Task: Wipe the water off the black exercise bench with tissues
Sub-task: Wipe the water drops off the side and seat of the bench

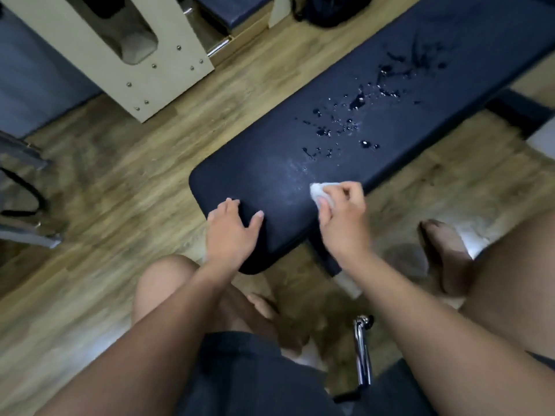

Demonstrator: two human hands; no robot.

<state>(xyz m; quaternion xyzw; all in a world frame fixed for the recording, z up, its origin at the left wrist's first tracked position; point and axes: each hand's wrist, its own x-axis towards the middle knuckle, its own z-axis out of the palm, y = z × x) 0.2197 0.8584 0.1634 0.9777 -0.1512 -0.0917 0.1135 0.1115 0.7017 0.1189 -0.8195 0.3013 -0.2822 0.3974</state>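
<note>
Right hand (342, 217) pinching a wadded tissue (319, 192) on the bench (270, 175), left hand (232, 226) spread flat, droplets (354, 115) beyond: likely smearing rather than drying, given so small a wad.

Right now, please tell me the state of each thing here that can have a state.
bench: dry and smeared at the near end, wet farther along
water: droplets and small puddles, not yet wiped
tissue: crumpled, pressed on the bench
right hand: closed on the tissue
left hand: open, flat on the bench's near end
</note>
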